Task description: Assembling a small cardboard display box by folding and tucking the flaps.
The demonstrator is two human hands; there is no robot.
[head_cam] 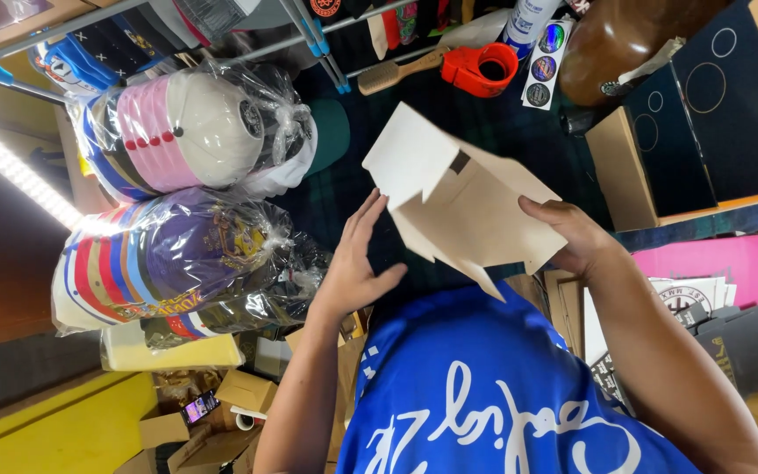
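Right hand point(572, 233) grips the cardboard box point(462, 197); left hand point(357, 263), fingers spread, presses its side.

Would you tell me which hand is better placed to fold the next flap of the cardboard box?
Probably the left hand: it is open, its fingers beside the loose flaps, while the right hand grips the cardboard box and steadies it.
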